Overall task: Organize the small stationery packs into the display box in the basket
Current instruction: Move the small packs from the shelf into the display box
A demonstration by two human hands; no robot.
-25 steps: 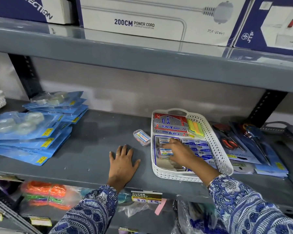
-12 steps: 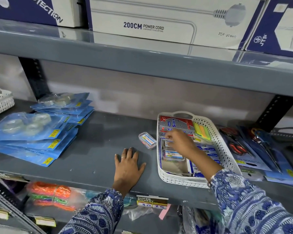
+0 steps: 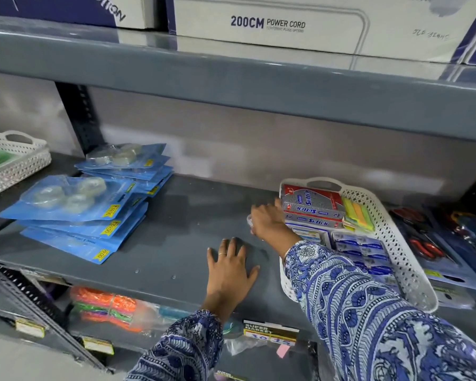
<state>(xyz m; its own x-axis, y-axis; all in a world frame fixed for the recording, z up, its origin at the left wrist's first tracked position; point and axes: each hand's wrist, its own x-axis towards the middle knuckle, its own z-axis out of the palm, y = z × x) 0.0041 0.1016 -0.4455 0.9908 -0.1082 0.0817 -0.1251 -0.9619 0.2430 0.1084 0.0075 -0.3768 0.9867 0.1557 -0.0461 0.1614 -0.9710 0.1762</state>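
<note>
Grey shelf (image 3: 176, 237) — contents. White perforated basket (image 3: 396, 243) at right, holding silver-red boxes (image 3: 311, 206), coloured sticky notes (image 3: 359, 213) and blue stationery packs (image 3: 360, 248). Right hand (image 3: 268, 222), just left of the basket, fingers curled over a small clear pack (image 3: 249, 220) — grasp itself unclear. Left hand (image 3: 228, 268) flat, fingers spread, empty. Tape packs (image 3: 74, 204) stacked at left.

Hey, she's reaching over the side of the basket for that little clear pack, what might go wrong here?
The right hand covers most of the small clear pack, so the grip may be loose and the pack could slip onto the shelf.

Her sleeve lies across the white basket; drawing back could drag its rim or disturb the blue packs inside.
</note>
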